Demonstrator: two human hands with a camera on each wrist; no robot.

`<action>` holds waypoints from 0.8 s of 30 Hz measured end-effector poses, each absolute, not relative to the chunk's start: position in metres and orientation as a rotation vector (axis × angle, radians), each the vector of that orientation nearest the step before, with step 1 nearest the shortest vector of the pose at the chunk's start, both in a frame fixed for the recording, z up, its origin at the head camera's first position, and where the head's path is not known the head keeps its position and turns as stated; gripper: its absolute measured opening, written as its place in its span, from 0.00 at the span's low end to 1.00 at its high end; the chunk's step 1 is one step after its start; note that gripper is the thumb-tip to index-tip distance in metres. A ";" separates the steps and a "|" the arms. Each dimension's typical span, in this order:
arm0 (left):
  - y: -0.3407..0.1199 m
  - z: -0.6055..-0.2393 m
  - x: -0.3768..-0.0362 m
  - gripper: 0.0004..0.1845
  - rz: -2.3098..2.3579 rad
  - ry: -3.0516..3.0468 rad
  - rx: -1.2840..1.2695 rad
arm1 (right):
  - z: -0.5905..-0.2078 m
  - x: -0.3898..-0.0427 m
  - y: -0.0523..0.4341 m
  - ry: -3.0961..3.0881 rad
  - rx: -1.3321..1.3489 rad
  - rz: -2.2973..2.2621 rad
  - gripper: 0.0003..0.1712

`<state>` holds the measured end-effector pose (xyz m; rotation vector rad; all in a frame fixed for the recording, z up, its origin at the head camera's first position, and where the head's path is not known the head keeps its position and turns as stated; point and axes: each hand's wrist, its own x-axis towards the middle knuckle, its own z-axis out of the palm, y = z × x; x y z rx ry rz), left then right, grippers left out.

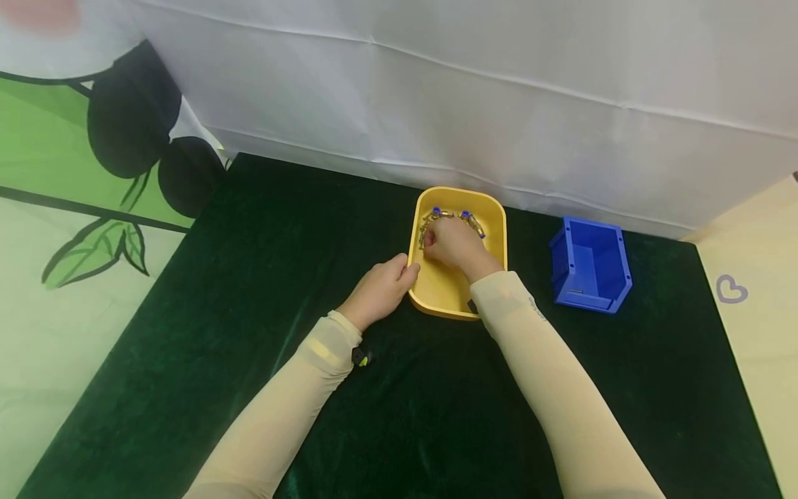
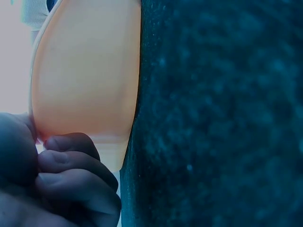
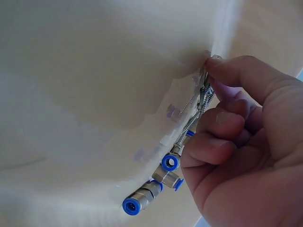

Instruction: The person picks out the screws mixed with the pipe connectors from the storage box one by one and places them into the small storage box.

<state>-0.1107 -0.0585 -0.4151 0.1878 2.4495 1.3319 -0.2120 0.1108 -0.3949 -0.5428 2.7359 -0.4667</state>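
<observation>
My left hand (image 1: 384, 285) grips the left wall of a yellow tray (image 1: 445, 308), thumb by the rim and fingers curled against the outside. That hand (image 2: 71, 179) is close beside the tray's outer wall (image 2: 90, 71) in the left wrist view. My right hand (image 1: 454, 242) is inside the tray, its thumb and index finger pinching the end of a thin metal screw (image 3: 204, 78). More screws lie along the tray wall, partly behind the fingers of the right hand (image 3: 246, 137). Brass push-in fittings with blue rings (image 3: 142, 196) lie in a row beside them.
A blue open-front bin (image 1: 586, 267) stands right of the tray, with a small thin item inside. Dark green cloth (image 1: 299, 229) covers the table. White sheeting (image 1: 499, 90) hangs behind the table's far edge.
</observation>
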 end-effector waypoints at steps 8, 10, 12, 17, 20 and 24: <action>-0.060 -0.414 -0.110 0.17 1.341 2.450 0.168 | -0.396 -0.213 0.108 2.722 -0.539 -0.464 0.03; -0.060 -0.415 -0.110 0.17 1.348 2.448 0.164 | -0.396 -0.213 0.107 2.715 -0.537 -0.465 0.04; -0.060 -0.415 -0.110 0.17 1.354 2.447 0.161 | -0.395 -0.213 0.107 2.710 -0.535 -0.462 0.04; -0.060 -0.415 -0.109 0.17 1.357 2.441 0.160 | -0.393 -0.212 0.107 2.715 -0.518 -0.444 0.04; -0.059 -0.415 -0.109 0.17 1.361 2.444 0.166 | -0.391 -0.212 0.109 2.716 -0.501 -0.470 0.05; -0.057 -0.414 -0.110 0.16 1.370 2.448 0.169 | -0.388 -0.214 0.114 2.736 -0.495 -0.543 0.04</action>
